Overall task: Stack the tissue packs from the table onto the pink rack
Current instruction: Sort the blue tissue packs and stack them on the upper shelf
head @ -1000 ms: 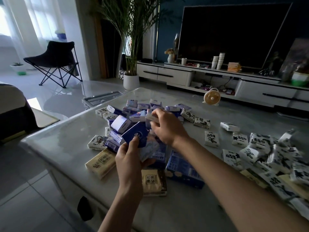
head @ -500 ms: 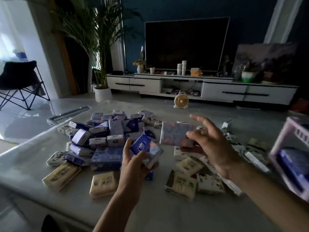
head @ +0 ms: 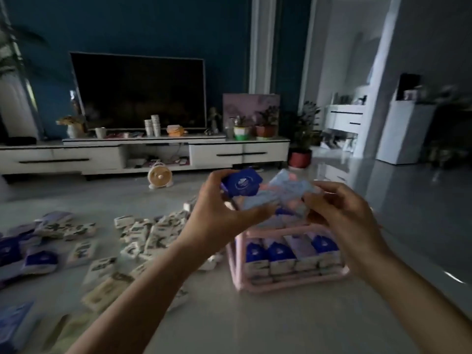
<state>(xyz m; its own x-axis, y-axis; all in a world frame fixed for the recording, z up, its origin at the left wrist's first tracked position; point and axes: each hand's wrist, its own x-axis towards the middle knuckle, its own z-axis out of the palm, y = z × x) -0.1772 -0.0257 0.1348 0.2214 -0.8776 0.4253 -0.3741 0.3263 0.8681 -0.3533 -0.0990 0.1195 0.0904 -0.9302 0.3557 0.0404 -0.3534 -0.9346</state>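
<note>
The pink rack [head: 286,286] stands on the table at the right, its lower shelf filled with a row of blue and white tissue packs [head: 278,254]. My left hand [head: 219,215] grips a dark blue tissue pack [head: 242,183] above the rack's top. My right hand [head: 342,213] pinches a pale blue and pink tissue pack [head: 286,190] just beside it, also over the rack. Many loose packs [head: 150,233] lie scattered on the table to the left. The rack's top shelf is mostly hidden behind my hands.
The pale table [head: 255,323] stretches toward me; its right edge falls off to a glossy floor. A small round fan [head: 159,176] sits at the table's far side. Beyond are a TV cabinet [head: 153,154] and potted plants.
The view has swung right, from the pile of packs to the rack. Both hands, each with its pack, have moved right and up and now hover over the rack's top.
</note>
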